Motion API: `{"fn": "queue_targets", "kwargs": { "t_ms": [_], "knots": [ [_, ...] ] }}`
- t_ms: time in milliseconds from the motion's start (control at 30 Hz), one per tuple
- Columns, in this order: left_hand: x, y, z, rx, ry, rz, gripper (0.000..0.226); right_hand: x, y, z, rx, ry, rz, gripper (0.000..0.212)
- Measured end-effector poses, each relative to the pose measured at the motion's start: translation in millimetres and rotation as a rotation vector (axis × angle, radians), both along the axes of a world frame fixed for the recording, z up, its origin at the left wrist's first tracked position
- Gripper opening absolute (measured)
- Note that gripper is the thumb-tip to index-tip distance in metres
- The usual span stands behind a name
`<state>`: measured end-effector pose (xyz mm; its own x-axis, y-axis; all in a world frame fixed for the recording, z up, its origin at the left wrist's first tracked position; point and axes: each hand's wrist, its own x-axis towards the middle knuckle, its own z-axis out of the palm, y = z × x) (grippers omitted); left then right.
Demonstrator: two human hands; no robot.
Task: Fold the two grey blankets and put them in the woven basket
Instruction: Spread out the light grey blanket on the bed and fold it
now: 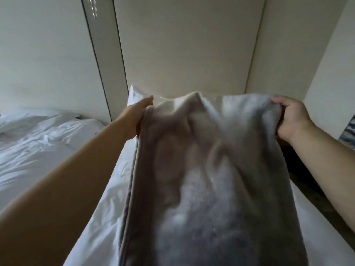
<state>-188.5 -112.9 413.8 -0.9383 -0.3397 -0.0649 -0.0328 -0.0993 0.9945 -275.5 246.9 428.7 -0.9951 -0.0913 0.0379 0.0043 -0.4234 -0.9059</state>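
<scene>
Grey blanket point(207, 169), a bit blurry, hangs stretched between both hands over the near end of the bed point(57, 150) with its white sheets. The right hand point(290, 118) has its fingers curled round the far right corner. The left hand point(138, 118) lies along the left edge with fingers straight; can't tell if it's pinching.

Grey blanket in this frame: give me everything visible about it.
The grey blanket looks like soft fleece, with a stitched hem down its left side. It is held up over the white bed, wrinkled, blurred, its top edge uneven. The right hand grips the top right corner; the left hand meets the top left corner, its grip hidden.
</scene>
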Motion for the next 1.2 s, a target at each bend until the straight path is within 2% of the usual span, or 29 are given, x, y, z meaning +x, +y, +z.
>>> {"fn": "queue_targets", "kwargs": {
  "t_ms": [133,233,300,367,433,500,633,733,800,867,900,967,1033,1067,1133,1200],
  "knots": [
    [20.1,11.7,-145.9,-0.302,-0.279,0.151,0.027,16.0,10.9,-143.8,0.220,-0.319,0.005,0.015],
    [71.1,23.5,-268.9,-0.351,-0.594,0.175,0.026,65.4,28.9,-276.8,0.458,-0.703,0.052,0.015],
    [121.3,33.0,-337.0,-0.422,-0.866,0.115,0.029,120.3,48.1,-351.9,0.637,-0.984,0.146,0.016],
    [179.6,43.7,-386.9,-0.488,-1.096,-0.073,0.025,178.3,70.5,-405.7,0.773,-1.204,0.273,0.015],
    [223.7,52.3,-422.1,-0.446,-1.262,-0.234,0.022,220.3,89.7,-441.0,0.810,-1.343,0.366,0.016],
    [243.4,57.0,-443.0,-0.329,-1.355,-0.179,0.030,237.9,101.4,-462.0,0.802,-1.409,0.374,0.017],
    [224.9,46.1,-462.9,-0.092,-1.241,-0.010,0.020,211.6,97.9,-478.0,0.589,-1.322,0.224,0.033],
    [189.8,42.8,-469.2,0.112,-1.225,0.007,0.046,176.7,85.3,-481.5,0.493,-1.283,0.123,0.038],
    [160.4,43.0,-467.3,0.228,-1.318,-0.144,0.051,148.3,71.7,-477.2,0.550,-1.272,0.122,0.030],
    [125.4,38.6,-460.3,0.325,-1.389,-0.334,0.046,112.0,52.6,-461.4,0.588,-1.255,0.181,0.024],
    [103.3,33.9,-452.7,0.312,-1.381,-0.381,0.041,89.5,42.1,-449.1,0.589,-1.216,0.191,0.021],
    [49.0,18.6,-432.4,0.149,-1.211,-0.352,0.023,35.9,20.5,-416.5,0.495,-1.047,0.148,0.016],
    [-16.3,-1.1,-401.4,-0.123,-0.890,-0.205,0.006,-26.3,-0.9,-375.4,0.368,-0.832,0.104,0.014],
    [-50.3,-11.8,-382.8,-0.229,-0.723,-0.080,0.009,-58.1,-10.8,-353.4,0.317,-0.729,0.081,0.014],
    [-115.9,-33.9,-344.0,-0.326,-0.455,0.183,0.010,-122.6,-25.3,-315.4,0.233,-0.523,0.024,0.016],
    [-175.0,-54.1,-306.3,-0.336,-0.256,0.360,0.009,-184.2,-39.4,-286.5,0.138,-0.376,-0.038,0.026]
  ]
}}
